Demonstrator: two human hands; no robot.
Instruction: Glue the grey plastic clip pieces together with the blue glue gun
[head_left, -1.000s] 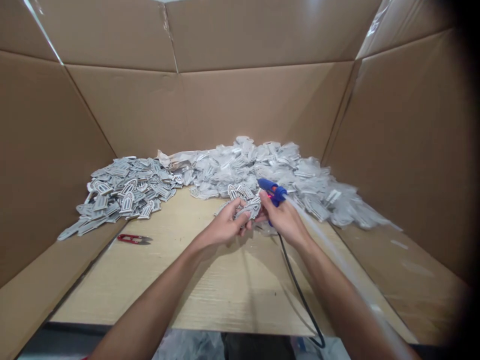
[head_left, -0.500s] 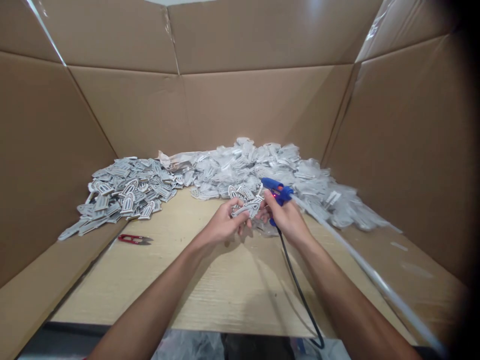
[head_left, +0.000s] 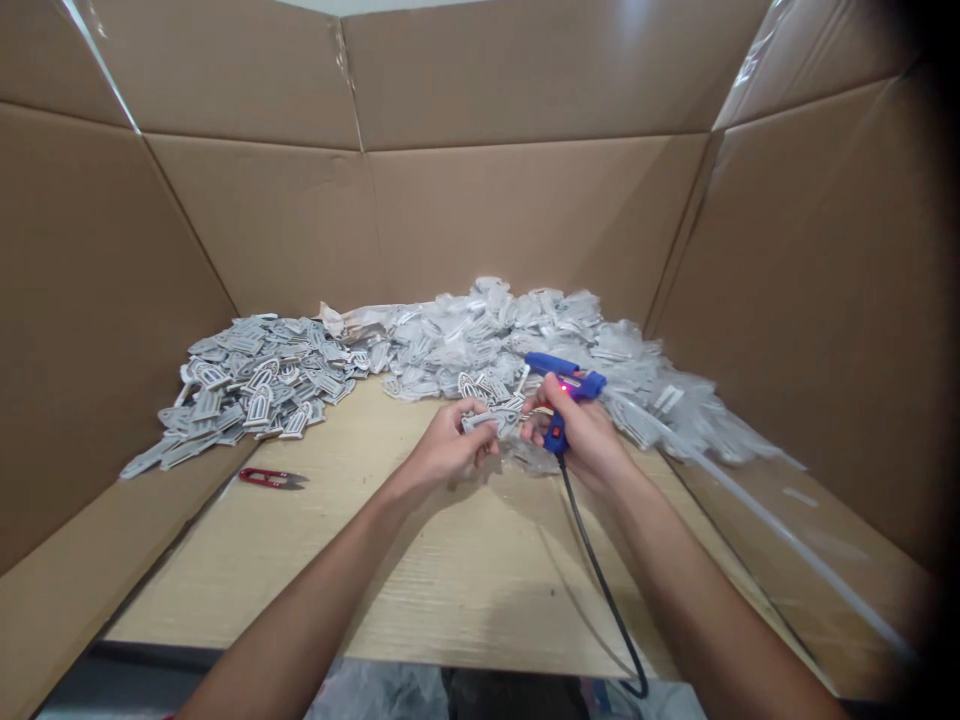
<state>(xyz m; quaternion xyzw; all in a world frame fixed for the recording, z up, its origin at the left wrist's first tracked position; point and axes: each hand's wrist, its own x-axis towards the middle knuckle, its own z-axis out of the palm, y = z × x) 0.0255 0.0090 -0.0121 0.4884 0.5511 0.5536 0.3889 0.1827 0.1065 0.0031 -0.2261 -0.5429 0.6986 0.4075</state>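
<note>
My left hand (head_left: 450, 440) pinches a small grey-and-white arch-shaped piece (head_left: 487, 422) between thumb and fingers. In my right hand (head_left: 589, 430) is a blue hot glue gun (head_left: 564, 385), its red light glowing and its black cord (head_left: 596, 560) hanging down to the table's front edge. The gun's nozzle end is hard to make out; it is close to the held piece. Just beyond my left hand lie more loose arch pieces, and a clear plastic bag (head_left: 532, 457) sits below between both hands.
A heap of loose grey arch pieces (head_left: 255, 385) lies on the left. Bagged pieces (head_left: 495, 330) pile up along the back and right. Red thread snips (head_left: 271, 479) rest at left on the wooden table (head_left: 420, 600). Cardboard walls (head_left: 525, 210) surround it. A long translucent strip (head_left: 795, 550) slants at right.
My right hand has shifted slightly right with the glue gun and turned it, so its handle shows more. My left hand stays nearly in place with its piece.
</note>
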